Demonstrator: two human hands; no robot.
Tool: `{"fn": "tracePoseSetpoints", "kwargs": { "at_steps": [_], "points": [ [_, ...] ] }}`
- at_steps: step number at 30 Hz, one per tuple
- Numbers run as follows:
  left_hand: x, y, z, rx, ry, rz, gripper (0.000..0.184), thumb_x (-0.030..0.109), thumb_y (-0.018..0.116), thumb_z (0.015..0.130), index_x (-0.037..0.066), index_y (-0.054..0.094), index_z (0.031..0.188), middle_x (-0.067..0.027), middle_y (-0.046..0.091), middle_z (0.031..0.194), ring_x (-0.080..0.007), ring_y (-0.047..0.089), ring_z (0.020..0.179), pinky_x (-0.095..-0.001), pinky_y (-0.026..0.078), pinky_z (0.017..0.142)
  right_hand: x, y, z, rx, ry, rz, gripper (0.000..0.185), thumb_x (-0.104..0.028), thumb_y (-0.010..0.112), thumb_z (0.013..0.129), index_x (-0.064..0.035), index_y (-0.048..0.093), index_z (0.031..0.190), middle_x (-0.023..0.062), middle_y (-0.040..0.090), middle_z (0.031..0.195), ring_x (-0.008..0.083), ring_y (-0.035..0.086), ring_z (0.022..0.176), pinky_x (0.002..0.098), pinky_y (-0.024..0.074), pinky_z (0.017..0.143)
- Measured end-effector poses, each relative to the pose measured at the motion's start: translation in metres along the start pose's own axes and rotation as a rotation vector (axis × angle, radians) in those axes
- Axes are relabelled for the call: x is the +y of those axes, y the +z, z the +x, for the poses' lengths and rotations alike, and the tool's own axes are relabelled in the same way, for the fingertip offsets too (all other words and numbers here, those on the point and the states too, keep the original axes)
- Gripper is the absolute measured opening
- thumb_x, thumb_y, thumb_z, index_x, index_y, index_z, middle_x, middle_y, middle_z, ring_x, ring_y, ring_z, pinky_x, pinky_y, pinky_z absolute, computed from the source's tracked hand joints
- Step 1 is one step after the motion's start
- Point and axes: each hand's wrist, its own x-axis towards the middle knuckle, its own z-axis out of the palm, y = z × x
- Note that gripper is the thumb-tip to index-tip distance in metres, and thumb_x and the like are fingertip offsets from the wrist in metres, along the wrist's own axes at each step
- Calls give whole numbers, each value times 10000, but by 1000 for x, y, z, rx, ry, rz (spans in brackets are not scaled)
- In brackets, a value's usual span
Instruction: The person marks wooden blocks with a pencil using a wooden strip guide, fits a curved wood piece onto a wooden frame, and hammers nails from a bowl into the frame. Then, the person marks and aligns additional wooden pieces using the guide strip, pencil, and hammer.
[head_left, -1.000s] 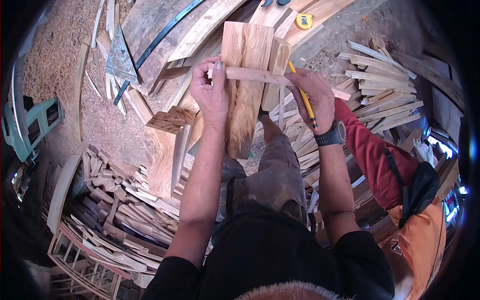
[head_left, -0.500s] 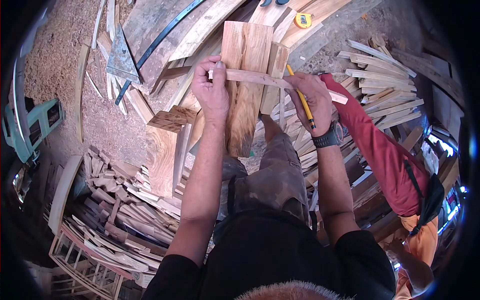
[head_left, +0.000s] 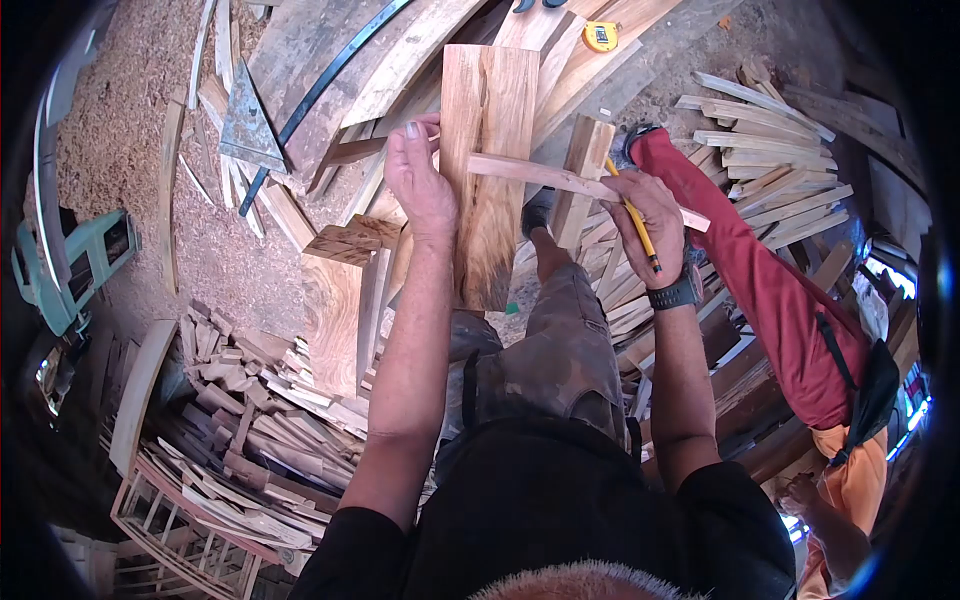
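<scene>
Across the plank [head_left: 485, 240], strip [head_left: 540, 175] slid sideways, right hand [head_left: 660, 218] holding it and pencil [head_left: 639, 231], left hand [head_left: 422, 188] off, grip unclear

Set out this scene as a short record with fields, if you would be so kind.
left hand: beside the board's left edge, off the strip; contact with the board unclear
right hand: holds strip and pencil
strip: across the board
board: light wood, dark crack
tape measure: yellow, on timber at the top
co-worker: red-clad leg, at right
</scene>
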Motion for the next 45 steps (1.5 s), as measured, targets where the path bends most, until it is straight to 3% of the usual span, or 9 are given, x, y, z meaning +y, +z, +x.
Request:
{"fn": "tracePoseSetpoints", "kwargs": {
  "at_steps": [4, 6, 12, 19, 25, 28, 31, 35, 45],
  "points": [
    [2, 8, -3, -3, 52, 200, 329, 298, 681, 1017, 3, 598, 1137, -96, 667, 1125, -163, 612, 962, -336, 518, 892, 7, -7, -10, 30, 99, 110, 292, 20, 746, 830, -59, 744, 1111, 131, 721, 1085, 319, 675, 1005, 391, 515, 891],
    [10, 14, -5, -34, 79, 504, 770, 434, 850, 842, 6, 487, 1370, -153, 581, 1330, -244, 574, 1191, -419, 479, 1023, 9, -11, -18, 69, 166, 121, 282, 19, 742, 849, -36, 733, 1126, 150, 715, 1077, 310, 678, 1004, 383, 516, 915],
    [16, 37, -9, -65, 337, 1133, 1129, 558, 886, 715, 10, 343, 1540, -240, 394, 1542, -417, 381, 1443, -571, 333, 1159, 34, -10, -47, 274, 408, 317, 229, -10, 730, 929, 2, 711, 1157, 98, 710, 1078, 172, 658, 977, 294, 517, 891],
    [15, 35, -2, -171, 140, 1059, 1116, 539, 872, 722, -12, 342, 1535, -255, 424, 1522, -430, 434, 1402, -545, 380, 1137, 34, -8, -46, 378, 580, 417, 279, -37, 735, 961, -3, 687, 1234, 14, 705, 1106, 92, 625, 968, 235, 507, 857],
    [13, 34, -4, -132, 231, 1007, 1025, 467, 875, 741, -54, 404, 1487, -267, 533, 1383, -414, 523, 1307, -487, 431, 1110, 21, -9, 10, 413, 396, 418, 267, -39, 738, 941, 5, 697, 1201, 80, 722, 1064, 158, 668, 999, 293, 523, 898],
    [20, 30, -6, -145, 214, 954, 990, 416, 863, 769, -74, 395, 1491, -304, 527, 1404, -440, 551, 1284, -473, 441, 1107, -7, -6, 73, 329, 77, 167, 258, -32, 733, 891, -45, 729, 1148, 161, 720, 1073, 316, 697, 989, 367, 533, 905],
    [34, 26, -22, -148, 12, 918, 901, 411, 851, 802, -72, 445, 1444, -290, 594, 1334, -456, 581, 1239, -494, 467, 1069, -46, 14, 136, 266, -207, 180, 246, -50, 729, 890, -53, 734, 1136, 155, 721, 1070, 340, 688, 986, 380, 534, 900],
    [19, 11, -38, -77, 184, 1012, 867, 421, 845, 811, -53, 467, 1431, -280, 614, 1308, -452, 589, 1225, -500, 477, 1045, -77, 63, 211, 150, -512, 138, 308, -85, 709, 879, -75, 697, 1187, 148, 719, 1020, 382, 673, 980, 453, 529, 837],
    [22, 11, -43, -87, 86, 965, 822, 440, 840, 809, -10, 508, 1411, -240, 635, 1268, -425, 600, 1138, -512, 488, 981, -74, 112, 337, -46, -541, -198, 241, -241, 628, 880, -104, 732, 1049, 204, 722, 945, 423, 689, 968, 534, 526, 837]
  ]
}}
